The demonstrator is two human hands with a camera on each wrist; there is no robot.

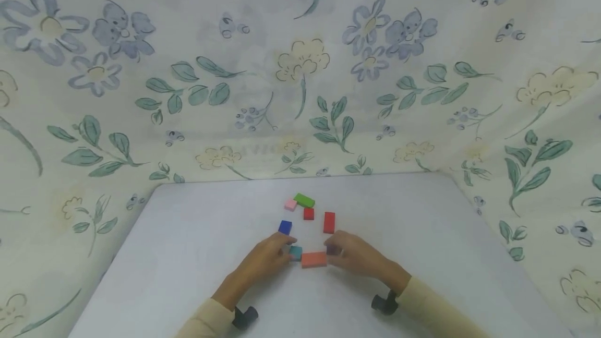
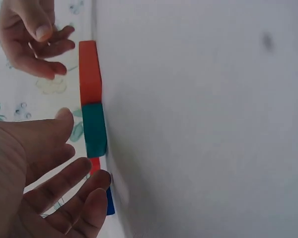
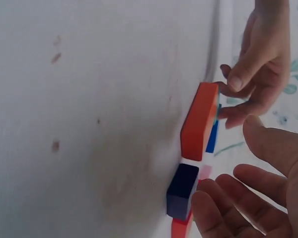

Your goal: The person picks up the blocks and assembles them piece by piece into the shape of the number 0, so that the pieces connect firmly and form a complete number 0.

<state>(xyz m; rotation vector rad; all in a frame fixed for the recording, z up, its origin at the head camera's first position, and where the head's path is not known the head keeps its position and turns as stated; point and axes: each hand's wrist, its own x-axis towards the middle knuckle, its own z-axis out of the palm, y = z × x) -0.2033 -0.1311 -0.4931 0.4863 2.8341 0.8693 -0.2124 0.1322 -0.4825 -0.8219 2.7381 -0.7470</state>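
On the white table, an orange block (image 1: 313, 260) lies between my two hands. A teal block (image 1: 296, 253) adjoins its left end, and my left hand (image 1: 269, 255) is beside it, fingers loosely bent and apart. The left wrist view shows nothing between that thumb and fingers. My right hand (image 1: 357, 255) is around the right side of a dark navy block (image 3: 183, 191), partly hidden by the hand in the head view. In the right wrist view the thumb stands well away from this block, while a fingertip (image 3: 201, 201) is right at its edge.
Beyond my left hand lies a blue block (image 1: 285, 227); beyond my right, a long red block (image 1: 329, 222). Farther back are a small red block (image 1: 308, 214), a pink block (image 1: 290, 204) and a green block (image 1: 304, 200). Floral cloth (image 1: 300, 103) hangs behind the table.
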